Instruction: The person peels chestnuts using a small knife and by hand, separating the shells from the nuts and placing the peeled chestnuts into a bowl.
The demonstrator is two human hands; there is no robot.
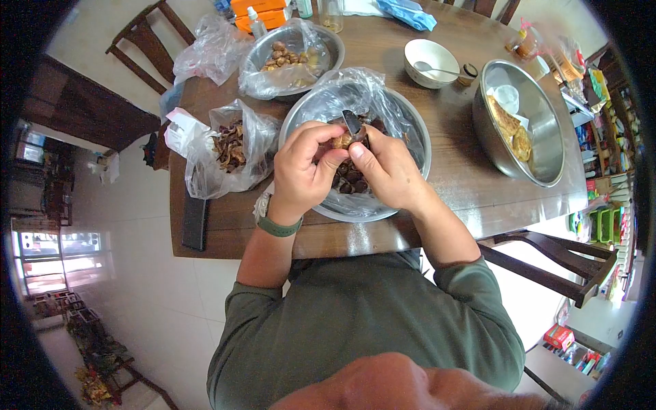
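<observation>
from my end, through the head camera, i have both hands raised over a round silver metal basin [425, 164] lined with clear plastic. my left hand [301, 164] is pinching a small, rounded, brown nut [341, 142] between thumb and fingers. my right hand [391, 167] is closed on a dark pointed piece [352, 123], its thumb against the nut's near side; whether that piece is blade or shell i can't tell. the nut sits between the two sets of fingertips, above a heap of glossy dark-brown nuts [350, 181] in the basin. just left of the basin, a crinkled clear plastic bag [256, 158] holds curled brown shells [231, 147]. behind, a second metal basin [335, 51], also plastic-lined, holds paler, yellowish-brown nuts [279, 57]. everything stands on a dark-brown wooden table [451, 195], with a flat black phone-like slab [194, 225] near the left edge.
</observation>
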